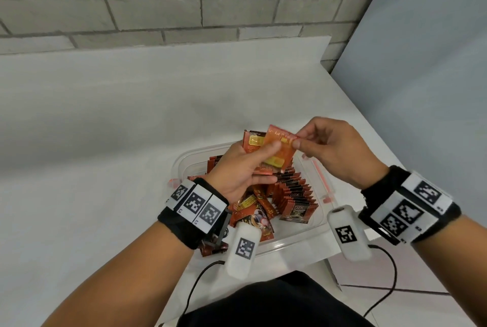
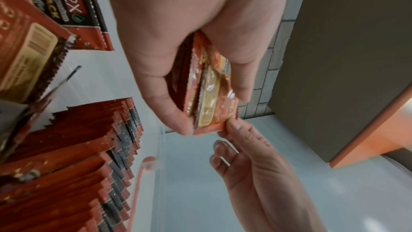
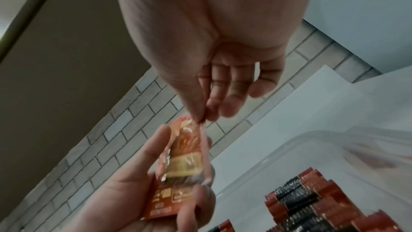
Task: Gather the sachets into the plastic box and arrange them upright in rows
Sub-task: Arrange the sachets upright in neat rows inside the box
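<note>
1. Head view: the left hand (image 1: 241, 168) hovers over the clear plastic box (image 1: 320, 223) and grips a small stack of coffee sachets (image 1: 254, 143), thumb pressed across the front of the stack. The right hand (image 1: 340, 154), just beside it, pinches the upper corner of the front orange sachet (image 1: 280, 148) between thumb and forefinger. Judging by this, the right hand is squaring that sachet against the stack so the bundle can go into the box as one. Below the left palm, a row of upright sachets (image 1: 296, 196) fills the box's right part; nearer the left wrist, loose sachets (image 1: 253, 210) lie jumbled and flat.

2. Left wrist view: the left hand (image 2: 200, 45) curls round the stack (image 2: 208, 98), fingers on one side and thumb on the other, which keeps the edges lined up. The right hand (image 2: 249, 163) reaches in from beyond the fingertips, touching the stack's far corner. To the thumb side, upright sachets (image 2: 89, 147) stand packed edge to edge, and a D2X black coffee sachet (image 2: 67, 6) lies flat near the wrist.

3. Right wrist view: the right hand (image 3: 209, 77) pinches the sachet's (image 3: 185, 149) top edge with thumb and forefinger; its other fingers hang loosely curled. The left hand (image 3: 138, 200) cradles the sachets from beneath. Past the right hand's little-finger side, the box wall (image 3: 323, 138) and the standing row (image 3: 312, 200) wait below.
</note>
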Available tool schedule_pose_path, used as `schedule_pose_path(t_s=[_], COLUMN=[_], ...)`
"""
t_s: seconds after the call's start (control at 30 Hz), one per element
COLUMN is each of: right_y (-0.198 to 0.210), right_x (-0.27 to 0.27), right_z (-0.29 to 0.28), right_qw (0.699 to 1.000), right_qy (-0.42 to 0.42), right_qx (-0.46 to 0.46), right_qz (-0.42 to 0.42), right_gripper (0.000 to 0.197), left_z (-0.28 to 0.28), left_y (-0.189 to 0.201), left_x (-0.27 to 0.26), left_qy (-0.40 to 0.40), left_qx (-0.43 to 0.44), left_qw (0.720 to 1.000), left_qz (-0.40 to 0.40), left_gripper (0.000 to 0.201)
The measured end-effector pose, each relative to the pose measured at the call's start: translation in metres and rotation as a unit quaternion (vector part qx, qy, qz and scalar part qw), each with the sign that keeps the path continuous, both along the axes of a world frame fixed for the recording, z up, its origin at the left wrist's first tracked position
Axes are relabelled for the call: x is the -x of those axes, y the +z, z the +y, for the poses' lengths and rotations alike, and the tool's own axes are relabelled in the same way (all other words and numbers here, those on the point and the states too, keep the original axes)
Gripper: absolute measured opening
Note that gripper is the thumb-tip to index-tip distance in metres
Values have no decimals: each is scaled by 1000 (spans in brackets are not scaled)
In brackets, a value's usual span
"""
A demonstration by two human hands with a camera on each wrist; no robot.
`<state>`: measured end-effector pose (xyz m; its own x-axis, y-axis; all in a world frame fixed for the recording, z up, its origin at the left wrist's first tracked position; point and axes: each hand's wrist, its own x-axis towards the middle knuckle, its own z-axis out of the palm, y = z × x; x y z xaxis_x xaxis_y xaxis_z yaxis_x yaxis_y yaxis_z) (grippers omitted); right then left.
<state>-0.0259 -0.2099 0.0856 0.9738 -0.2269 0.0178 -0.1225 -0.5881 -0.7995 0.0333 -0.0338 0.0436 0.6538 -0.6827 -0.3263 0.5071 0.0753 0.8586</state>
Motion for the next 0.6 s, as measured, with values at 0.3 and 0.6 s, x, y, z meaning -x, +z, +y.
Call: schedule_pose_path(t_s=[0.3,0.6], right_y=[-16,-3], right_x=[16,11], right_z=[8,5], right_qw=[972,986], right_qy=[138,-1], right_qx=[185,166], right_qz=[-40,-10], right_gripper=[16,40], left_z=[0,0], left_y=[-3,-5], left_x=[-1,2], left_qy=[60,28], left_qx=[74,66], left_qw=[993,996], left_qz=[70,59], left_gripper=[17,20])
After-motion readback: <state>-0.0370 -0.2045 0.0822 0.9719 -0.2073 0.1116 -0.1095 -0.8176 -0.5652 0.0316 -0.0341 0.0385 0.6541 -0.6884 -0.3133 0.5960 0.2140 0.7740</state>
